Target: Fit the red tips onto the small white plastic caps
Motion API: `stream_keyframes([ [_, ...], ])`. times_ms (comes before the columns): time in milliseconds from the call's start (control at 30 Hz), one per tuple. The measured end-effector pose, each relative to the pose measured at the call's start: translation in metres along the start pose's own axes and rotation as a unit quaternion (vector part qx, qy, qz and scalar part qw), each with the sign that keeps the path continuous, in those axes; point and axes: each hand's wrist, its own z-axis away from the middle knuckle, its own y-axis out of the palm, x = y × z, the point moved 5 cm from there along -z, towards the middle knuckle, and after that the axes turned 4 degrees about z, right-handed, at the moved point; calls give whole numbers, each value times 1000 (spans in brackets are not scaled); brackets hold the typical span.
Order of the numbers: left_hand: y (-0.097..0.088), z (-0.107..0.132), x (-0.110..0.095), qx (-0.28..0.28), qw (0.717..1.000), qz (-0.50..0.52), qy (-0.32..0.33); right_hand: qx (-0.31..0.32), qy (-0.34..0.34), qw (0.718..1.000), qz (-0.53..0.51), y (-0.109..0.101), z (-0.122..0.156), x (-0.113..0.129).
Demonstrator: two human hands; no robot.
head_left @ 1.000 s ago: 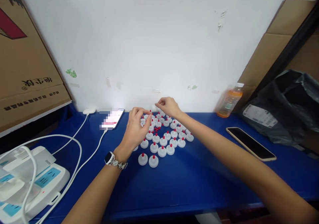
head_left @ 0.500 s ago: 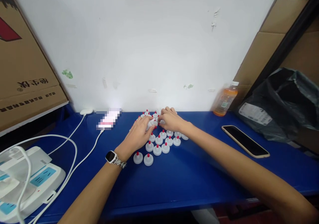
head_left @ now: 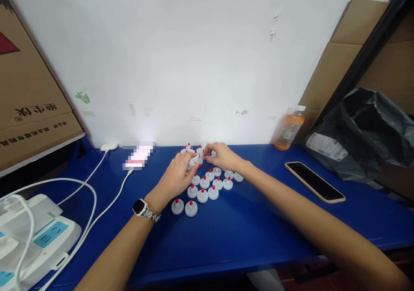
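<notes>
Several white round bottle caps with red-tipped nozzles (head_left: 202, 195) stand upright on the blue table (head_left: 226, 239). Over the back left of the cluster, my left hand (head_left: 177, 172) is closed on a white nozzle cap (head_left: 194, 161), held between thumb and fingers. Just to its right, my right hand (head_left: 221, 156) has thumb and index finger pinched together. Whatever sits between those fingertips is too small to make out; a small red spot shows there. Both hands hide some caps at the back.
At the left are a white power strip (head_left: 60, 235) with cables and a lit, blurred-out screen (head_left: 140, 156). On the right lie a phone (head_left: 315, 182), an orange drink bottle (head_left: 290, 129) and a dark plastic bag (head_left: 362, 131). A white wall (head_left: 194, 58) rises behind the table.
My right hand's fingers have drawn together into a pinch beside the cap in my left hand. The left hand keeps its hold. The whole view has shifted slightly.
</notes>
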Motion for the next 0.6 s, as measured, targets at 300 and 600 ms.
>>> stream_keyframes([
  [300,2,1,-10,17,1000,4,9,-109,66,916,-381,4,37,17],
  [600,4,0,-21,37,996,19,74,-127,119,861,-479,6,38,17],
])
